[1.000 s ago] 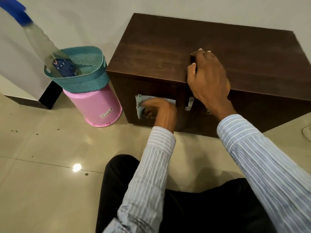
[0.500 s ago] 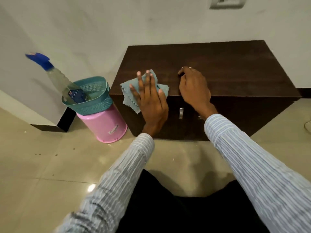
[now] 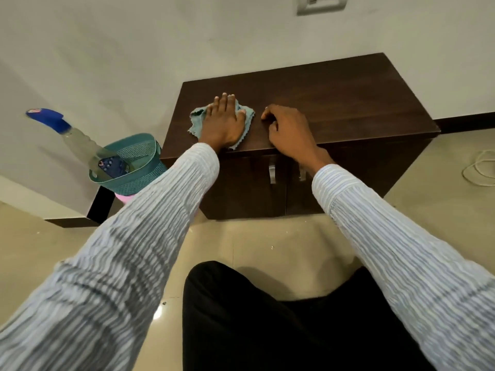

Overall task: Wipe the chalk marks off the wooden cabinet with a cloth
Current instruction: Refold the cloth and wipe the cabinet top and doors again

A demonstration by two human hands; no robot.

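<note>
Left hand (image 3: 223, 121) lies flat, fingers straight, pressing the cloth (image 3: 247, 113) onto the cabinet (image 3: 348, 103) top, near its front-left part. Cloth edges stick out around the palm. Right hand (image 3: 288, 132) rests on the cabinet top just right of the cloth, fingers curled, apparently holding nothing, though the fingertips are hard to see. Basket (image 3: 139, 167) with a spray bottle (image 3: 75, 137) sits left of the cabinet. Chalk marks not discernible on the dark wood.
</note>
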